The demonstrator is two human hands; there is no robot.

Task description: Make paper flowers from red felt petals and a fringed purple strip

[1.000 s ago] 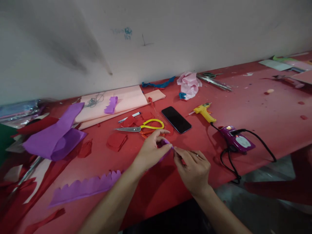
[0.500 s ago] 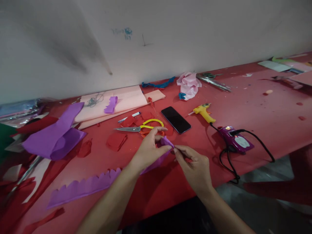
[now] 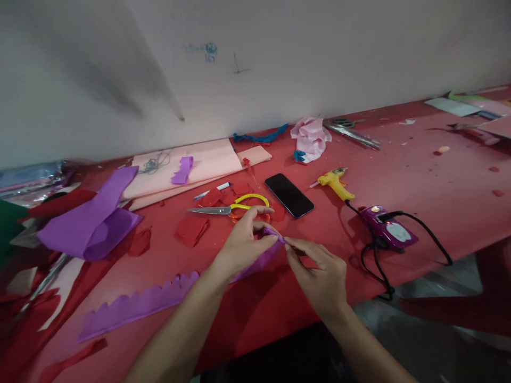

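Observation:
A long purple crepe paper strip with a scalloped edge runs across the table and under my left forearm. Its far end is bunched between my hands. My left hand pinches that end between thumb and fingers. From the other side, my right hand grips the tip of the strip with thumb and forefinger. Just beyond my left hand lie scissors with yellow handles, over red paper pieces. Behind my hands rests a black phone.
A yellow glue gun lies right of the phone, its cord near a purple power strip. A looped purple paper sits at left, folded peach paper by the wall, and crumpled pink paper farther right.
The purple strip's end between my fingers has been turned down and looks flatter. My right hand has tilted slightly; both hands keep their hold. The rest of the table looks the same.

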